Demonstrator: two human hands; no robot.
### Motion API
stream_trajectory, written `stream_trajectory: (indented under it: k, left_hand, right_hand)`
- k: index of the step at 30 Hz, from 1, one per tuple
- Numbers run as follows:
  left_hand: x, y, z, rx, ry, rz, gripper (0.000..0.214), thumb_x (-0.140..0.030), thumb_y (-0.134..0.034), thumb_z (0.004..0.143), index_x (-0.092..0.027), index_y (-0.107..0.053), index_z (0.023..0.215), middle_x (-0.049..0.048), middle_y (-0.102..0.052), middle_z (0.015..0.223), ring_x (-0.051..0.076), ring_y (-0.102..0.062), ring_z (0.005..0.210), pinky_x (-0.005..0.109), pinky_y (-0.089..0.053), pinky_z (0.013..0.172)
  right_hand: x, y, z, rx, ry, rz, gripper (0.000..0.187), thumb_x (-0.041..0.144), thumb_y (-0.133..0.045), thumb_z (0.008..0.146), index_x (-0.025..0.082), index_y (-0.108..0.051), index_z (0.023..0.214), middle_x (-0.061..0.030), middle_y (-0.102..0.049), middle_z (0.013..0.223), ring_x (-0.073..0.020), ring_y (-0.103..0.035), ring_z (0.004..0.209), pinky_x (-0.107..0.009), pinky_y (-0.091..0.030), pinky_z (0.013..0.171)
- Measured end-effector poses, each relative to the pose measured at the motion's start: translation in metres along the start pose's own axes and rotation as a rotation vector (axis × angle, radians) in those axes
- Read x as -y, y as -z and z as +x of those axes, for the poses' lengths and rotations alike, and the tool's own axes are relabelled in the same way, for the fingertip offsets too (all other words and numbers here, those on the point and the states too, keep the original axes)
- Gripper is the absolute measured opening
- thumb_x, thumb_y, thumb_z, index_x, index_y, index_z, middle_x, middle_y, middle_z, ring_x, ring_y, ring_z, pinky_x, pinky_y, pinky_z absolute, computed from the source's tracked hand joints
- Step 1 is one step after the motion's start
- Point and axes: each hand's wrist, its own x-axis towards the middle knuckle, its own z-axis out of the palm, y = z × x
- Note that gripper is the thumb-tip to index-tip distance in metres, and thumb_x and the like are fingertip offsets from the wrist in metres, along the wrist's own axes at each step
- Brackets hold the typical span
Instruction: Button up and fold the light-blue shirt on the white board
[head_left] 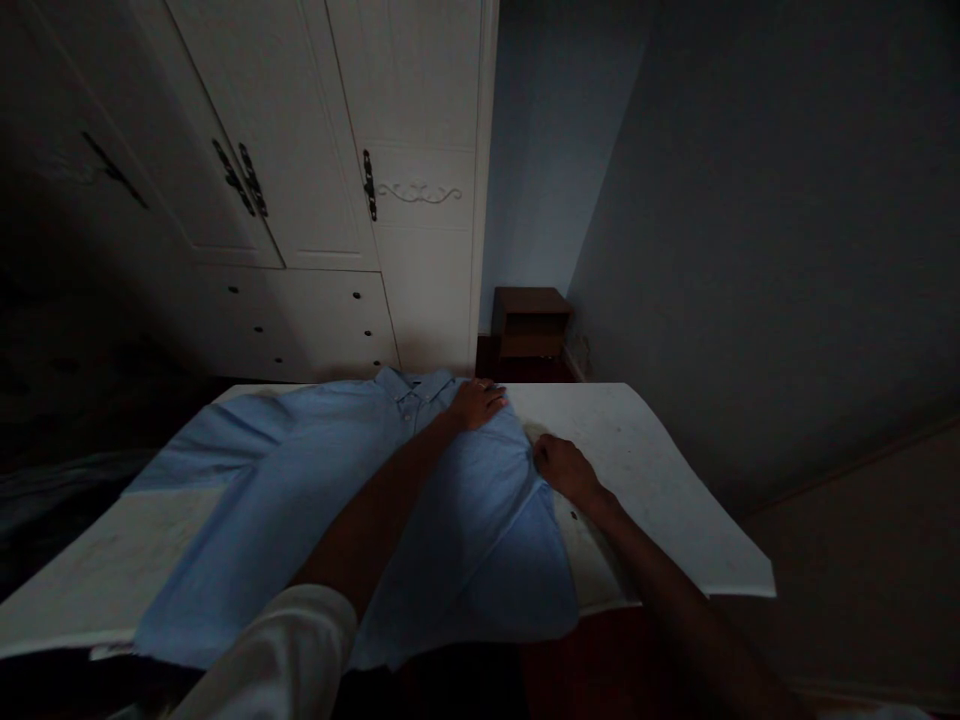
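Note:
A light blue shirt [315, 500] lies spread on a white table [675, 480], collar at the far edge, one sleeve stretched to the left. My left hand [477, 402] rests flat on the shirt's shoulder beside the collar, fingers stretched out. My right hand [561, 466] is closed on the shirt's right edge near the sleeve seam, pinching the cloth.
A white wardrobe [315, 180] with dark handles and drawers stands behind the table. A small brown nightstand [531, 322] sits in the corner by the grey wall. Dark bedding [45, 500] lies at the left. The room is dim.

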Motion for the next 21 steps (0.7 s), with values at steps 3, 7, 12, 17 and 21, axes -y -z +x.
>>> stream_trajectory:
  k: [3, 7, 12, 17, 21]
  left_hand:
    - [-0.001, 0.001, 0.0, 0.013, 0.008, 0.003, 0.046, -0.049, -0.034, 0.098, -0.03, -0.056, 0.133, 0.0074, -0.055, 0.135, 0.024, -0.049, 0.121, 0.041, -0.039, 0.102]
    - [-0.002, 0.005, 0.006, 0.044, 0.018, 0.008, 0.043, -0.045, -0.033, 0.098, -0.031, -0.058, 0.13, 0.0069, -0.057, 0.131, 0.024, -0.049, 0.119, 0.039, -0.04, 0.098]
    - [-0.002, 0.009, 0.012, 0.081, -0.004, 0.019, 0.041, -0.041, -0.036, 0.097, -0.027, -0.061, 0.126, 0.0096, -0.059, 0.126, 0.025, -0.05, 0.116, 0.038, -0.04, 0.096]
    - [-0.003, 0.011, 0.006, 0.098, 0.002, 0.04, 0.043, -0.041, -0.034, 0.097, -0.029, -0.055, 0.133, 0.0096, -0.056, 0.133, 0.026, -0.048, 0.121, 0.041, -0.038, 0.099]
    - [-0.004, 0.012, 0.001, 0.091, 0.033, 0.04, 0.046, -0.044, -0.031, 0.098, -0.03, -0.052, 0.136, 0.0104, -0.053, 0.138, 0.029, -0.044, 0.127, 0.046, -0.034, 0.102]
  right_hand:
    - [-0.006, 0.003, -0.009, -0.021, 0.12, 0.099, 0.021, 0.023, -0.044, 0.091, 0.017, -0.064, 0.094, -0.0094, -0.072, 0.088, -0.0211, -0.067, 0.083, -0.029, -0.047, 0.075]
    - [-0.019, 0.003, -0.03, -0.097, 0.385, 0.15, 0.03, 0.013, -0.045, 0.084, 0.017, -0.064, 0.108, -0.0103, -0.068, 0.105, -0.0218, -0.063, 0.099, -0.035, -0.049, 0.091]
    - [-0.027, -0.006, -0.054, -0.151, 0.525, -0.023, 0.045, 0.007, -0.05, 0.079, 0.019, -0.066, 0.118, -0.0127, -0.058, 0.127, -0.0251, -0.052, 0.122, -0.041, -0.044, 0.104]
    - [-0.034, -0.018, -0.069, -0.197, 0.589, -0.152, 0.038, 0.01, -0.053, 0.085, 0.022, -0.07, 0.116, -0.0132, -0.058, 0.132, -0.0284, -0.052, 0.123, -0.046, -0.047, 0.101]
    - [-0.033, -0.018, -0.078, -0.236, 0.566, -0.184, 0.04, 0.008, -0.052, 0.084, 0.021, -0.068, 0.118, -0.0141, -0.053, 0.139, -0.0312, -0.048, 0.129, -0.051, -0.045, 0.104]
